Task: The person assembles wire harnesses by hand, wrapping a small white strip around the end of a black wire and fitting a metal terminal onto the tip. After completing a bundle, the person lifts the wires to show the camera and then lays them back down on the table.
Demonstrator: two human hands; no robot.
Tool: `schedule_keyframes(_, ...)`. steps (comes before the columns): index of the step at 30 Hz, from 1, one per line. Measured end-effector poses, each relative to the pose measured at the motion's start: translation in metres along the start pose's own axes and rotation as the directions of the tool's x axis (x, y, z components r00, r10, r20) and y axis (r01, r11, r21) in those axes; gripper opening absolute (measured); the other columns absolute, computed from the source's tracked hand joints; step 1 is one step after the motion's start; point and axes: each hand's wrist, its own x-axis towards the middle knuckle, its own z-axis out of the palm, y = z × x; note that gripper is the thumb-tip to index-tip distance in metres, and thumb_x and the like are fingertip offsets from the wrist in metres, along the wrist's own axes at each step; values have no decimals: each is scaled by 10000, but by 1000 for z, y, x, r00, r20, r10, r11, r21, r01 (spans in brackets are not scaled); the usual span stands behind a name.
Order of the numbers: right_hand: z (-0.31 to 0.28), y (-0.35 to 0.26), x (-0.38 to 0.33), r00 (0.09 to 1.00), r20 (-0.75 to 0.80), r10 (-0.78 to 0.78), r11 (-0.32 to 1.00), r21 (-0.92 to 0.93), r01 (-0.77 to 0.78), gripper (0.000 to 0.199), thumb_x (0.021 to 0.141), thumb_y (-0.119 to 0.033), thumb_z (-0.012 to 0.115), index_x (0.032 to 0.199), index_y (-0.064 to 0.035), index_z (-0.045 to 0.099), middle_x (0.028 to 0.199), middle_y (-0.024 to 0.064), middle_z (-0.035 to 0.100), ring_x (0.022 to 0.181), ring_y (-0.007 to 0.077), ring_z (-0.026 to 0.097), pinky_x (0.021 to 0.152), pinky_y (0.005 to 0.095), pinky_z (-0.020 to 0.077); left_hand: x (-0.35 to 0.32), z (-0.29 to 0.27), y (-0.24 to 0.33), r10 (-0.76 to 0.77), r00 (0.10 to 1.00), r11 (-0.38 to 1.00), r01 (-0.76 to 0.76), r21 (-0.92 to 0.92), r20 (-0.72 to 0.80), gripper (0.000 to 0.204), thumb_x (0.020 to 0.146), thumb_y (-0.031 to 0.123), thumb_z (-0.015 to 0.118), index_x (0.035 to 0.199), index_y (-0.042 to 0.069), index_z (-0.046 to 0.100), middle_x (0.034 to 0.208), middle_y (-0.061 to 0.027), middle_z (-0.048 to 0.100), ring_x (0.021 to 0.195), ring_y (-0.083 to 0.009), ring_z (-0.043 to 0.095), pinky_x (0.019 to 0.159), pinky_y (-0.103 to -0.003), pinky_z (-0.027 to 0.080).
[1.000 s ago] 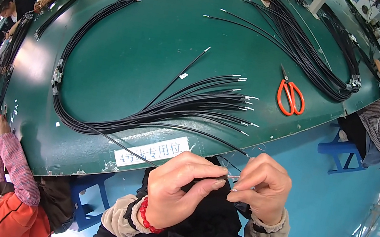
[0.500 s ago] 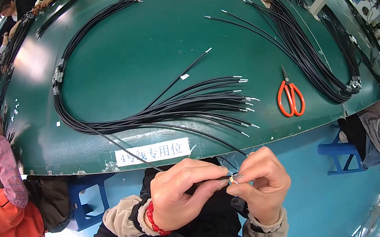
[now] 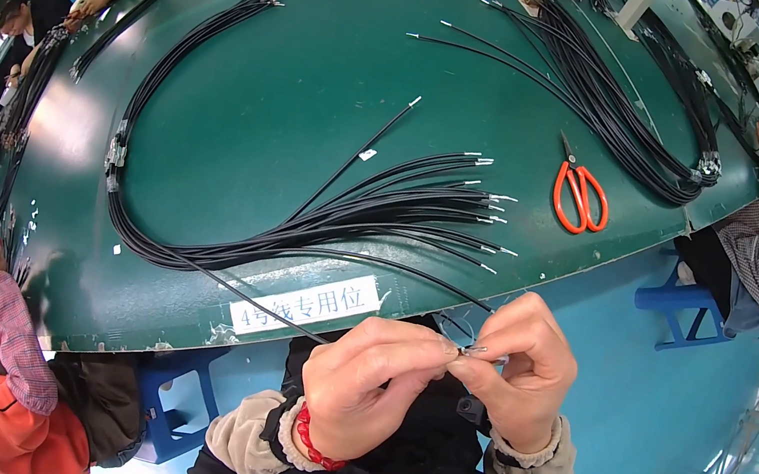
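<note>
Just off the table's front edge, my left hand (image 3: 365, 377) is closed on a thin black cable (image 3: 275, 313) that runs back to the bundle. My right hand (image 3: 525, 364) meets it fingertip to fingertip, pinching at the cable's end. Fine wires show near the fingertips, but the tip itself is mostly hidden. A second black cable (image 3: 424, 274) reaches from the bundle to behind my right fingers. The bundle of black cables (image 3: 183, 255) lies in a U shape on the green table, its white-tipped ends fanned out, with clear tape round its left bend.
Orange-handled scissors (image 3: 581, 200) lie right of the fanned ends. Another cable bundle (image 3: 614, 116) curves at the far right by white posts. A white label (image 3: 306, 305) is stuck to the green table (image 3: 330, 56). Co-workers sit at left and right; a blue stool (image 3: 683, 301) stands at right.
My fingertips have drawn together over the cable's end, so the pale tip seen between them before is now covered. The things on the table have stayed put.
</note>
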Motion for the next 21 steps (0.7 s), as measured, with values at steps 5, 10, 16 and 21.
schedule_keyframes(5,-2,1,3,1000,13,-14,1000,-25,14,184,666,-41,776,728,-48,603,714,37,532,592,87,495,477,202,382,2,0,-2,-17,1000,999,17,-28,8,259,699,-157,647,910,-14,603,857,-139,608,672,-160,614,518,-214,497)
schedule_keyframes(10,1,-1,0,998,3,59,998,-26,-59,237,667,-130,796,720,-70,573,729,32,519,645,100,456,522,217,336,1,0,-1,-63,998,997,64,-51,11,224,726,-153,624,909,-25,607,859,-136,592,636,-151,608,489,-204,487)
schedule_keyframes(16,4,-4,-1,999,-31,25,997,-76,-27,215,675,-124,788,778,-53,613,732,35,522,601,105,458,511,221,342,1,-2,1,-109,994,992,110,-54,25,180,759,-133,605,907,-31,607,853,-121,566,603,-139,596,472,-194,472)
schedule_keyframes(21,2,-5,-5,983,-20,-182,927,-337,164,219,663,-92,783,819,-45,636,725,37,506,550,112,443,484,233,331,-1,2,2,-114,993,990,113,-84,-18,148,782,-113,596,909,-38,594,866,-116,537,583,-131,581,464,-191,462)
